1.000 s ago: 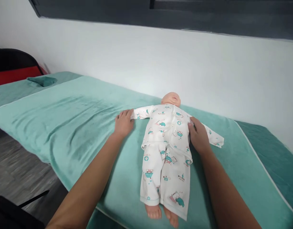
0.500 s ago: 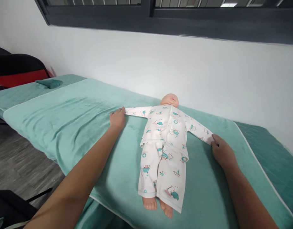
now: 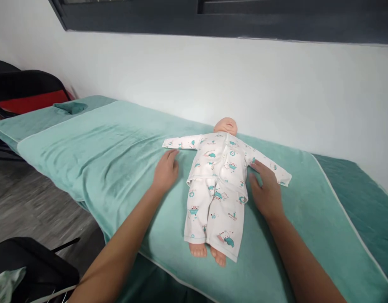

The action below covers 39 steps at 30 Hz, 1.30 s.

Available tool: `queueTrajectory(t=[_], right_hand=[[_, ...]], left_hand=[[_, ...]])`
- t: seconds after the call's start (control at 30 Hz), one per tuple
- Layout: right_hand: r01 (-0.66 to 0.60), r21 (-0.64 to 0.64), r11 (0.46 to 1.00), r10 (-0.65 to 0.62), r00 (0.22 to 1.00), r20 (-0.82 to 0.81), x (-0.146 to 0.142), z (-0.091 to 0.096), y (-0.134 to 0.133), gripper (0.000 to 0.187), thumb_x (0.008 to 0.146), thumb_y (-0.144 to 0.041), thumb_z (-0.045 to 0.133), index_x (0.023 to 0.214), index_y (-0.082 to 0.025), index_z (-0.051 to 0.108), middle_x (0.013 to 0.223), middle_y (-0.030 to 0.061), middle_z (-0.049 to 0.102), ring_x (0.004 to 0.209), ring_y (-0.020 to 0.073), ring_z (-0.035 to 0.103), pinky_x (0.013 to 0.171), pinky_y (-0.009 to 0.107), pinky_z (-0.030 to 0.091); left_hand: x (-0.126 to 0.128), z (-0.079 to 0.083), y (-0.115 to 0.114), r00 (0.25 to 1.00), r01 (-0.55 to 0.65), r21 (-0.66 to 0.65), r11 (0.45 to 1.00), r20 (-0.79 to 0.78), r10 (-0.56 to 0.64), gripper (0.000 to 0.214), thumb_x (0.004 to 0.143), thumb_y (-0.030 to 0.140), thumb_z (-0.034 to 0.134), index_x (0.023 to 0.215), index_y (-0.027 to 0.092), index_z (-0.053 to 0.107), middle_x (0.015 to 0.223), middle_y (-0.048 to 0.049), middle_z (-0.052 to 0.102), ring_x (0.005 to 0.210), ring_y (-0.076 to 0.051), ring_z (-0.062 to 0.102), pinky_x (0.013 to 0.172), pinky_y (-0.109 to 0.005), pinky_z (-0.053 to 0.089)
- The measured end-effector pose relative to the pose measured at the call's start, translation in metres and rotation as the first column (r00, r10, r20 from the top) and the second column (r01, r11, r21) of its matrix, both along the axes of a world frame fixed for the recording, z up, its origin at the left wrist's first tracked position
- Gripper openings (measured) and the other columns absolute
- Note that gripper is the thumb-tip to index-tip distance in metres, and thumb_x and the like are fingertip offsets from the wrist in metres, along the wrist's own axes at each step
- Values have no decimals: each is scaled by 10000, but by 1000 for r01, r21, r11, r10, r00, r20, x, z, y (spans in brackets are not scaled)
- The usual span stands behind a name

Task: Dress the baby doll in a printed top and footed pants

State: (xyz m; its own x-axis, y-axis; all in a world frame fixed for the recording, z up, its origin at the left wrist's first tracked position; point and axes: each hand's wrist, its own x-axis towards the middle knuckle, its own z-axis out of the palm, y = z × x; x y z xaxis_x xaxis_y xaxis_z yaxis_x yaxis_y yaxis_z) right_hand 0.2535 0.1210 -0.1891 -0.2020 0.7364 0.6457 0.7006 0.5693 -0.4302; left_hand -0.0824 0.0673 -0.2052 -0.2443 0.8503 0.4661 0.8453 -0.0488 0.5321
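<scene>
On the light-green bed cover (image 3: 118,139), seen from the wearer's head, a baby doll (image 3: 217,179) lies on its back, head towards the wall (image 3: 194,75), bare feet towards the wearer. Both hands look loose and empty to me. The left hand (image 3: 166,170) is half open, fingers together, its tips at the lower edge of one sleeve (image 3: 184,142) near the cuff; I can't tell whether they press on it. The right hand (image 3: 266,187) has its thumb set apart from the fingers, whose tips are at the other sleeve (image 3: 271,167), near the armpit.

White piping marks the cover's near edge, beyond the feet. Wide, rumpled room stretches left of the doll, with a smoother strip to its right. The wall stands close behind the head, under a dark window frame (image 3: 150,19). A black-and-red chair (image 3: 33,101) is by the bed's far left end; a black seat (image 3: 36,265) fills the lower left corner, beside the left forearm.
</scene>
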Motion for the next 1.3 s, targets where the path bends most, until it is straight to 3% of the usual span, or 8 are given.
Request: queueTrajectory(t=[0.2,0.37,0.5,0.63,0.77,1.0,1.13,1.3], right_hand=[[-148,-120,982,143,988,-54,-23,4,-40,458,1001,-314,461,1452,-260,521,1517,92,543,1410,263,498,1163,541,411],[-112,-401,909,68,990,-122,-29,1,-91,579,996,-326,470,1568,-315,378,1468,80,593,1348,294,561,1065,544,496],[-102,-480,871,-25,968,-250,-25,-8,-140,518,993,-372,519,1504,-294,478,1415,94,631,1265,298,618,1043,542,516],[-214,-381,900,59,923,-381,-28,-10,-189,442,985,-302,564,1425,-327,531,1475,84,572,1314,272,585,1066,498,526],[-241,-264,934,212,968,-133,-47,-2,-217,422,952,-216,578,1360,-324,555,1563,78,465,1449,298,444,1090,509,514],[-34,-106,994,55,978,201,-82,2,-209,173,915,-163,576,1061,-249,611,1554,126,475,1450,396,407,1073,675,441],[2,-85,996,13,984,178,-91,7,-205,86,925,-157,583,895,-238,592,1501,110,541,1440,373,428,1093,667,419],[-85,-35,996,87,992,91,-90,12,-216,149,905,-118,585,970,-252,580,1435,101,588,1429,314,452,1128,607,429]], left_hand=[[40,2,-60,904,292,88,952,300,-305,290,1001,295,428,1188,231,639,1196,-82,660,1098,-191,635,997,-359,506],[47,3,-82,884,312,45,949,354,-307,211,984,252,438,989,221,647,1008,-57,675,956,-190,626,889,-351,492],[50,4,-107,817,323,37,946,494,-298,193,987,309,489,981,221,661,995,-53,670,946,-188,627,883,-339,493],[60,-1,-149,735,423,72,903,556,-388,203,980,359,553,1088,248,684,1023,-63,642,998,-194,633,928,-351,513],[78,-8,-181,815,455,66,888,370,-445,353,891,383,696,1237,316,681,1112,-89,592,1079,-239,609,963,-418,529],[92,-9,-180,878,404,96,910,238,-415,250,933,331,633,1176,300,681,1066,-90,578,999,-231,615,895,-416,563],[83,-14,-181,839,428,127,895,313,-445,241,944,280,613,1183,294,635,1090,-77,586,1035,-221,622,912,-391,560],[77,-21,-183,807,417,171,893,381,-450,302,929,263,639,1224,313,595,1092,-58,581,1030,-211,614,899,-381,553]])
